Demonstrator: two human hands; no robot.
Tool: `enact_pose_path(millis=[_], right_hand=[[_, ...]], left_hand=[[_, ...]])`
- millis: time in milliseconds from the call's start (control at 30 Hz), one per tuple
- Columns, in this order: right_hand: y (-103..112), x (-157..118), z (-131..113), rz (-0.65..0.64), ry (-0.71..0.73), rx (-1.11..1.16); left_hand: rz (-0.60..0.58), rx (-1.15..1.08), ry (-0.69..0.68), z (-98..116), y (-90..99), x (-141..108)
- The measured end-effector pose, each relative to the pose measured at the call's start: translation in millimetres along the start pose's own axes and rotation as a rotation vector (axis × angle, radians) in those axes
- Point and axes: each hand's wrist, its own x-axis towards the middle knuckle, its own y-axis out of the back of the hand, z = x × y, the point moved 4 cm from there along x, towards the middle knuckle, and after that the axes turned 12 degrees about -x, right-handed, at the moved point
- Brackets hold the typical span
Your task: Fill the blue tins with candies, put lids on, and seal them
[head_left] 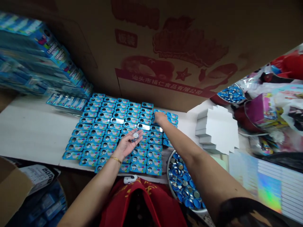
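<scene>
Rows of small blue boxes [92, 146], each with a round hole at one end, cover the white table [30, 126]. Above the middle rows my left hand [129, 141] is turned palm up, its fingers partly curled round small silver-and-blue round tins [135, 136]. My right hand [160, 118] reaches to the far right rows, fingers bent down and closed at a box; what they grip is hidden. Below my right forearm stands a metal bowl [169, 170] full of similar round tins [186, 176], some silver, some blue.
A big brown carton [101, 41] walls off the back. Plastic-wrapped blue packs [59, 63] are stacked at left. White card pieces [220, 129] and shiny printed sheets [267, 186] lie at right, near another bowl [232, 94]. An open box [14, 186] stands at lower left.
</scene>
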Motion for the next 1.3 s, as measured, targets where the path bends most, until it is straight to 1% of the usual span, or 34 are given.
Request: enact_pose_path(millis=[67, 100, 133, 167, 200, 267, 367, 467, 533, 600, 667, 733, 800, 867, 933, 967, 1033, 1133, 1233, 1300], right_hand=[[-2, -20, -6, 0.120, 0.079, 0.065], [-4, -33, -13, 0.199, 0.160, 0.140], [-7, -46, -22, 0.274, 0.269, 0.235], [-10, -60, -32, 0.320, 0.396, 0.331], [-15, -74, -43, 0.337, 0.513, 0.406], [-24, -95, -61, 0.312, 0.658, 0.463], [-34, -116, -71, 0.298, 0.732, 0.416], [-43, -127, -65, 0.295, 0.778, 0.396], [-51, -128, -57, 0.276, 0.759, 0.429], [-60, -122, -46, 0.255, 0.671, 0.508], [-66, -109, -30, 0.223, 0.493, 0.615], [-67, -92, -13, 0.205, 0.279, 0.667], [-59, -75, 0, 0.237, 0.117, 0.583], [-47, -59, 4, 0.236, 0.035, 0.378], [-38, -44, 0, 0.151, 0.003, 0.192], [-36, -37, -4, 0.097, -0.003, 0.136], [-32, -23, -11, 0.029, -0.015, 0.091], [-29, -10, -15, -0.014, -0.030, 0.061], [-26, -15, -11, -0.007, -0.025, 0.038], [-25, -31, -10, 0.051, -0.004, 0.043]], left_hand=[[0.001, 0.005, 0.013, 0, 1.1, 0], [0.004, 0.014, 0.018, -1, 2.0, 0], [0.002, 0.027, 0.021, -2, 2.6, 2], [-0.005, 0.040, 0.022, -4, 2.8, 3], [-0.015, 0.050, 0.020, -6, 2.6, 5], [-0.029, 0.059, 0.018, -12, 2.1, 9], [0.016, 0.052, 0.048, -23, 3.9, 9], [0.064, 0.048, 0.113, -33, 6.9, 2], [0.063, 0.055, 0.149, -36, 8.1, -3], [0.067, 0.073, 0.167, -37, 10.0, -7], [0.099, 0.106, 0.145, -34, 13.6, -9], [0.156, 0.157, 0.094, -29, 18.6, -10], [0.191, 0.185, 0.050, -25, 22.5, -12], [0.182, 0.167, 0.050, -22, 23.9, -15], [0.140, 0.123, 0.062, -20, 23.2, -18], [0.117, 0.108, 0.068, -19, 22.6, -19], [0.068, 0.102, 0.068, -16, 21.1, -22], [0.016, 0.125, 0.044, -13, 20.1, -22], [0.021, 0.157, -0.003, -11, 20.9, -21], [0.055, 0.178, -0.029, -11, 21.9, -20]])
